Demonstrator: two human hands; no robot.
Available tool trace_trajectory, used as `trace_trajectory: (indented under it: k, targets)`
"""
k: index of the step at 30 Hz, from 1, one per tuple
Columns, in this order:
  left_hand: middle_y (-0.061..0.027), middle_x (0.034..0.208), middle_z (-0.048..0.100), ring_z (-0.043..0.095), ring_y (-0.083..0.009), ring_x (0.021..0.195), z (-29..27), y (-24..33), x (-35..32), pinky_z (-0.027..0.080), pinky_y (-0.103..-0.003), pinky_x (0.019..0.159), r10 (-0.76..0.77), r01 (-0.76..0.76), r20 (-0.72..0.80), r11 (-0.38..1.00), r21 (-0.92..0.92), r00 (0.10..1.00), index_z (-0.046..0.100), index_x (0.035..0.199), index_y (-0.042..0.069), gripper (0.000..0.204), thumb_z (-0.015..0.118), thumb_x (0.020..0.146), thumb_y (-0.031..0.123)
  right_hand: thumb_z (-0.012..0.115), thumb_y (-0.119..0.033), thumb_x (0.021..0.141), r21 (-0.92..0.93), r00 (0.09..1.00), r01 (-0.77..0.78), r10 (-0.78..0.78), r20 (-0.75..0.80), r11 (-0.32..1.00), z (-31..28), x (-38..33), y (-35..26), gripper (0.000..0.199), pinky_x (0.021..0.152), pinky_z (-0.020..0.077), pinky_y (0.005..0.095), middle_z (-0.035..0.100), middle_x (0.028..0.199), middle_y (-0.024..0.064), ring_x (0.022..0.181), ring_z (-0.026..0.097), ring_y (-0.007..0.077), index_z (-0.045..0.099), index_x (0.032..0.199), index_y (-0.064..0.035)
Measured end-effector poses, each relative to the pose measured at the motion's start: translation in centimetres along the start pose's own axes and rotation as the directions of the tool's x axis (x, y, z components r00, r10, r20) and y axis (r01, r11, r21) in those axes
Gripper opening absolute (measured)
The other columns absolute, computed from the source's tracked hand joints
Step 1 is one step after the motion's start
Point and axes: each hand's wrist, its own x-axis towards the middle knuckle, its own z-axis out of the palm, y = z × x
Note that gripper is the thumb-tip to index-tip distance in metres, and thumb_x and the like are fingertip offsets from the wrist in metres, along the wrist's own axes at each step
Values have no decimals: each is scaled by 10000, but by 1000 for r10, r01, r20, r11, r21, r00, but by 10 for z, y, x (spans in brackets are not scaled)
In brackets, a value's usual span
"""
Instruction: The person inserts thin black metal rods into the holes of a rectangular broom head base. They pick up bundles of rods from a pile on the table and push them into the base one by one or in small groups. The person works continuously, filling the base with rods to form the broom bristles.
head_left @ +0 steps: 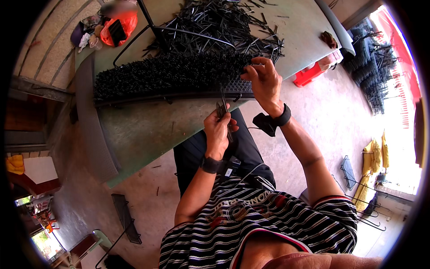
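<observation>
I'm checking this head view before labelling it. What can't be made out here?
- Right hand: fingertips sink into the black bristle strip, so their grip is hidden.
- Left hand: holds thin dark pins; count too small to tell.
- Orange bag: top blurred.
- Black racks: washed out by glare.

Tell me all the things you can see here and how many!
bristly strip: one, black, lying along the table edge
loose thin sticks: too many to count, black, piled on the table behind the strip
table: one, grey-green, ahead of the person
plastic bag: one, orange, far left of the table
stacked black racks: several, far right
left hand: one, holds a small bundle of sticks
right hand: one, fingers at the strip's right end
</observation>
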Motion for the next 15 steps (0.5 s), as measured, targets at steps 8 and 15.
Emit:
trace_trajectory:
  k: [8,15]
  targets:
    - [-33,767,612,575,-132,590,-1,5,1,499,-264,495,3,-3,19,1000,22,1000,644,992,30,162,630,832,52,575,-40,858,-187,979,153,-124,161,970,6,1,16,119,555,501,294,630,737,140,663,665,247,543,972,-33]
    - [-41,799,632,609,-155,614,0,8,-2,506,-266,510,-25,25,26,1000,7,999,640,987,43,165,644,823,48,613,-196,835,-500,942,252,-92,322,828,0,3,-3,185,562,485,335,638,710,153,612,632,290,627,808,-13]
